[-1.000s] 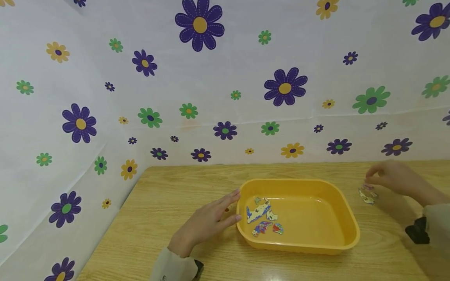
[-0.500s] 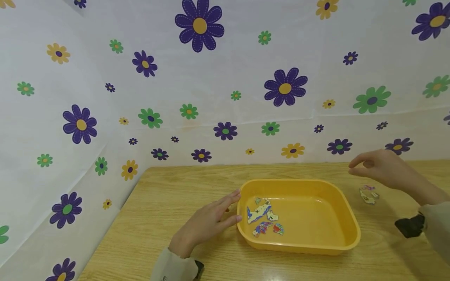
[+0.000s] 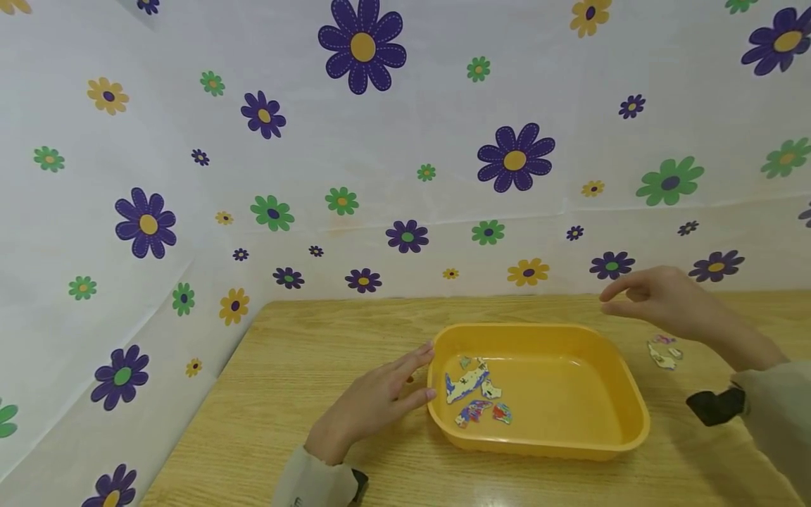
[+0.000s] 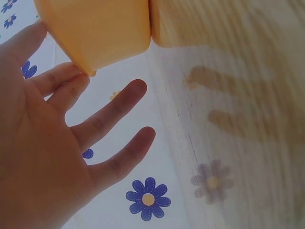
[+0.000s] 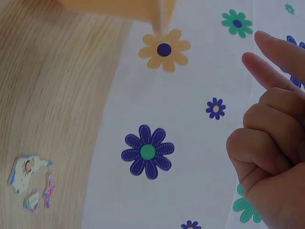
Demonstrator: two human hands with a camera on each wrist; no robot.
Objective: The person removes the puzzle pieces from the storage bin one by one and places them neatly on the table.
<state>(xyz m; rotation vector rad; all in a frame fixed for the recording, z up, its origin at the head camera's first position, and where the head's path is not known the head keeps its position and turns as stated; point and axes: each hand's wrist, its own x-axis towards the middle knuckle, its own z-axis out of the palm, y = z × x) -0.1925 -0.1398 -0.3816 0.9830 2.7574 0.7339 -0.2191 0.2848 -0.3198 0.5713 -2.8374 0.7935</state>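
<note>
Since one second ago, the right hand (image 3: pixel 674 303) has moved leftward, away from the three flat pieces on the worktop (image 3: pixel 329 338), and it hangs now near the far right corner of the yellow tray (image 3: pixel 557 401). Its thumb and forefinger are stretched out with a gap between them; the right wrist view shows more clearly the other fingers (image 5: pixel 257 143), folded toward the palm. The left hand (image 3: pixel 367 401) is spread, with fingertips touching the left side of the tray. Only the left wrist view tells that two of its fingers (image 4: pixel 112 114) reach out free of the tray, apart from each other.

Inside the tray, which only the head view shows, five pieces lie in the left part, among them a long cream piece (image 3: pixel 467 382) with blue edges and a small red piece (image 3: pixel 502 413). On the worktop, right of the tray, the right wrist view shows a cream piece (image 5: pixel 21 177) bearing a dark mark, a pink piece (image 5: pixel 49 191) and a small pale piece (image 5: pixel 31 201).
</note>
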